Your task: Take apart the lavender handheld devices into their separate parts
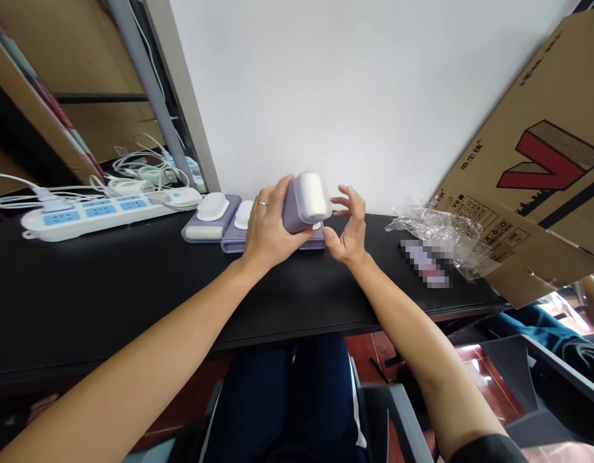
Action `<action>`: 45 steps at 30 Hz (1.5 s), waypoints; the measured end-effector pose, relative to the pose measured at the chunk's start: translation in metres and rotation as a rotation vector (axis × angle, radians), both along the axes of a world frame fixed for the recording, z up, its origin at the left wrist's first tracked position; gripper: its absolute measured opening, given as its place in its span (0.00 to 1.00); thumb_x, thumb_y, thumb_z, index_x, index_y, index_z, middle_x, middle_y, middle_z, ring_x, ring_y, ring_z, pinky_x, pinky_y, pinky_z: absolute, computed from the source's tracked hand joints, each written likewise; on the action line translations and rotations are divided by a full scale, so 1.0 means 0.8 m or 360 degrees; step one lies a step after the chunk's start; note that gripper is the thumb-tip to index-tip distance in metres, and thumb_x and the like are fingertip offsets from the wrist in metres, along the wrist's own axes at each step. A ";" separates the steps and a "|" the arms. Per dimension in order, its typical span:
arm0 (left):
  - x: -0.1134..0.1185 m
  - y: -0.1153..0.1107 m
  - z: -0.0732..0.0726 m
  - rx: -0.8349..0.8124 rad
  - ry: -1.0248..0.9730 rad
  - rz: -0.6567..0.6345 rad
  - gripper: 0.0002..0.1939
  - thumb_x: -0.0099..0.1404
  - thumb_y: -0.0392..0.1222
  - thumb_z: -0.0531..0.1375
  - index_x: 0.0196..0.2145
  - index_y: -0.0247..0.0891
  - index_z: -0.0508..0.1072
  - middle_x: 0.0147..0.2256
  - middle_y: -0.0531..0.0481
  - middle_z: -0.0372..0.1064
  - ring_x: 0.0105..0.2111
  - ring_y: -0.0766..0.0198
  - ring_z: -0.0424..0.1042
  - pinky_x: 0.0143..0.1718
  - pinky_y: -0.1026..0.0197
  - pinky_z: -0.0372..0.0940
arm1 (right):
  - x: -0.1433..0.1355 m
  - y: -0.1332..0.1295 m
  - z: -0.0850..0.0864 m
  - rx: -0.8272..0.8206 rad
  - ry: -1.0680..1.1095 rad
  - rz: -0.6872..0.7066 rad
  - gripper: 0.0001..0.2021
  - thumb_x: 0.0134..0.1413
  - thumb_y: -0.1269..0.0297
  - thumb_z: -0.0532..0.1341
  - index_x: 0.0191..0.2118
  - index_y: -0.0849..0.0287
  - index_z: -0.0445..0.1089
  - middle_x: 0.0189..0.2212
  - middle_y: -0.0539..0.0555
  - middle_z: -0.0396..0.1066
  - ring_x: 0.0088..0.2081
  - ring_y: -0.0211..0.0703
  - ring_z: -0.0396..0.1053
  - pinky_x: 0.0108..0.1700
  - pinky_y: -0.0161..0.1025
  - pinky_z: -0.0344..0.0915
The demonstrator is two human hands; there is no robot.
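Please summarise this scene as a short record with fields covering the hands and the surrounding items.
left hand: grips a purple-and-white unit by its purple body, raised above the table
right hand: open, close beside the raised unit; contact unclear
left hand's load: purple-and-white unit, white part under a clear cover
behind the hands: purple pieces with white tops, partly hidden by the left hand
left side: white power strip with blue sockets
right side: clear plastic wrap, cardboard box
surface: black table
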State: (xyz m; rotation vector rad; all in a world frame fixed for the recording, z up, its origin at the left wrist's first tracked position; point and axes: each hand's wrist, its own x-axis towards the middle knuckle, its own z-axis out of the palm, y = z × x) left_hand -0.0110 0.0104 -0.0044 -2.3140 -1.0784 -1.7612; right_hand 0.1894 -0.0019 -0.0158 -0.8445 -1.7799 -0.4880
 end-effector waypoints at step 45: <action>-0.085 0.039 0.032 -0.0088 0.0394 0.0214 0.47 0.65 0.63 0.65 0.74 0.44 0.58 0.63 0.42 0.65 0.63 0.39 0.64 0.68 0.32 0.59 | 0.075 -0.004 0.040 -0.0435 0.0385 -0.1003 0.29 0.74 0.52 0.50 0.73 0.58 0.53 0.64 0.68 0.62 0.66 0.57 0.67 0.65 0.55 0.69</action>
